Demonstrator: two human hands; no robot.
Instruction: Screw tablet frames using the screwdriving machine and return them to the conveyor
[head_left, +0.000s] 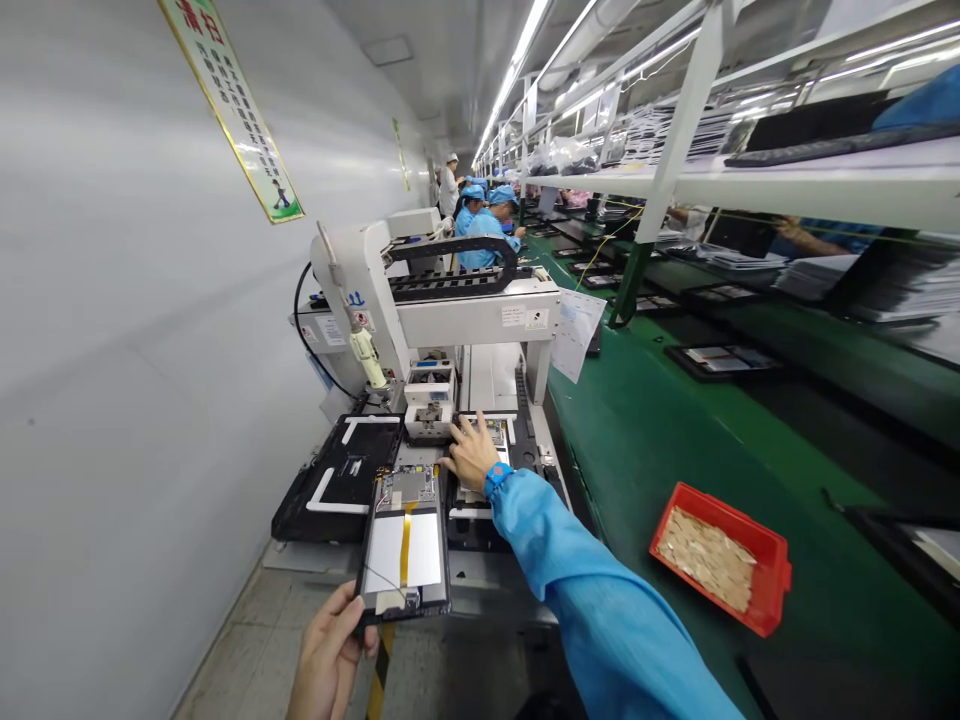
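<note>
My left hand [335, 640] grips the lower left corner of an open tablet unit [406, 545], which shows a circuit board, white battery cells and a yellow ribbon. My right hand [472, 455], fingers spread, rests on a second open unit [496, 432] lying in the right fixture of a white bench machine [472, 320]. That hand covers much of the second unit. The left fixture [349, 470], black with white corner brackets, sits behind the held unit.
A red tray [772, 575] of small tan pieces stands on the green bench [622, 430] at right. More units [724, 360] lie along the line. A shelf post [667, 160] rises at right; people in blue [484, 235] sit beyond the machine. A wall is at left.
</note>
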